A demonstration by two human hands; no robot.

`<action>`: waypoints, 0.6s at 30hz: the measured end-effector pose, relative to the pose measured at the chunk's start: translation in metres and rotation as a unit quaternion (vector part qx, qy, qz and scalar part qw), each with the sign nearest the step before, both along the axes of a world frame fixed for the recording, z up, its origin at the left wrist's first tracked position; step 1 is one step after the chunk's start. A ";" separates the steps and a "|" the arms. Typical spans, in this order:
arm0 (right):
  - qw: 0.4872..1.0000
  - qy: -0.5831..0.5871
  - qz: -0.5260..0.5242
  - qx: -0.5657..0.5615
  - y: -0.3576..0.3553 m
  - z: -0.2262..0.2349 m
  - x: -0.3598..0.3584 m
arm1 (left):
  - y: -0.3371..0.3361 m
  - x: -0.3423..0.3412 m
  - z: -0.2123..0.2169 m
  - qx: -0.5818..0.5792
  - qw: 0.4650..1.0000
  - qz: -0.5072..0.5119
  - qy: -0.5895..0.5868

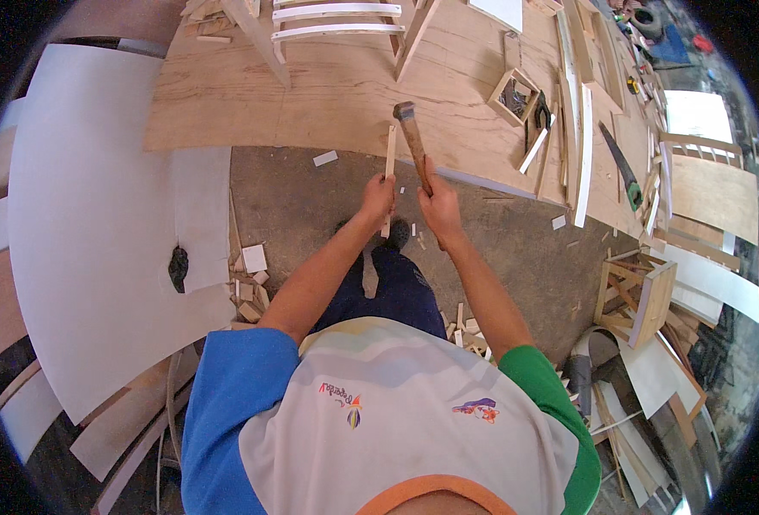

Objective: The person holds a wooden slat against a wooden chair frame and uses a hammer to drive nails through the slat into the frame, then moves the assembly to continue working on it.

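My left hand [377, 197] is closed around a narrow wooden strip [390, 153], held upright near the front edge of the plywood workbench [216, 112]. Gripped in my right hand [440, 206] is a hammer [414, 142] with a wooden handle. Its dark metal head points away from me, a little to the right of the strip's top end and apart from it. Beyond both hands, a wooden frame with white slats [338, 30] stands on the bench.
To the right on the bench lie a wooden box of nails [514, 96], pliers [542, 110], long white strips [584, 154] and a green-handled saw [624, 167]. A large white panel [96, 215] is at the left. Offcuts [255, 292] litter the floor near a small wooden stool [645, 300].
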State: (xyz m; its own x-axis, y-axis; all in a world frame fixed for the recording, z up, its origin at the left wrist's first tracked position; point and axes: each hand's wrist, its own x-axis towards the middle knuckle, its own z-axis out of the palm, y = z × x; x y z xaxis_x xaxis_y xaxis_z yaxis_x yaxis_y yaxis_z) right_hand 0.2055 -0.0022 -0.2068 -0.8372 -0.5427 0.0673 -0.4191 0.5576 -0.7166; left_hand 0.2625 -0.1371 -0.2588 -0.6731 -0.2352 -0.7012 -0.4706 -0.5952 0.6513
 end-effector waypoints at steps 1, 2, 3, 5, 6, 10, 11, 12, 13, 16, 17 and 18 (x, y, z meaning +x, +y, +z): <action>0.999 -0.036 0.001 0.031 -0.001 0.002 -0.002 | -0.002 -0.001 -0.005 -0.002 1.000 0.000 0.004; 0.995 -0.072 0.001 0.062 -0.002 0.003 -0.005 | -0.003 0.000 -0.009 -0.004 1.000 0.000 0.009; 0.990 -0.107 0.000 0.093 -0.004 0.008 -0.008 | -0.002 0.000 -0.008 0.005 1.000 -0.002 0.002; 0.990 -0.125 -0.040 0.057 -0.010 0.030 -0.010 | -0.008 -0.006 0.001 0.019 1.000 0.002 -0.005; 0.987 -0.140 -0.065 0.043 -0.006 0.035 -0.005 | -0.007 -0.006 0.008 0.022 1.000 0.004 -0.010; 0.996 -0.075 0.001 0.043 0.001 0.003 -0.006 | -0.010 -0.007 0.012 0.020 1.000 -0.001 -0.010; 0.996 -0.077 0.008 0.051 0.005 0.000 -0.005 | -0.012 -0.005 0.008 0.016 1.000 -0.006 -0.005; 0.996 -0.074 0.018 0.055 0.002 -0.001 -0.009 | -0.015 -0.009 0.005 0.013 1.000 -0.004 0.010; 0.995 -0.088 -0.001 0.046 -0.002 0.014 -0.006 | -0.011 -0.004 0.002 0.015 1.000 -0.005 0.019; 0.995 -0.094 -0.030 0.019 -0.007 0.036 -0.002 | -0.008 -0.002 0.001 0.041 0.999 0.007 0.011; 0.997 -0.074 -0.017 0.007 -0.005 0.025 -0.003 | -0.008 -0.001 0.001 0.052 0.999 0.014 0.002; 0.999 -0.053 -0.004 -0.006 -0.005 0.021 -0.005 | -0.008 -0.001 0.002 0.048 0.999 0.013 0.005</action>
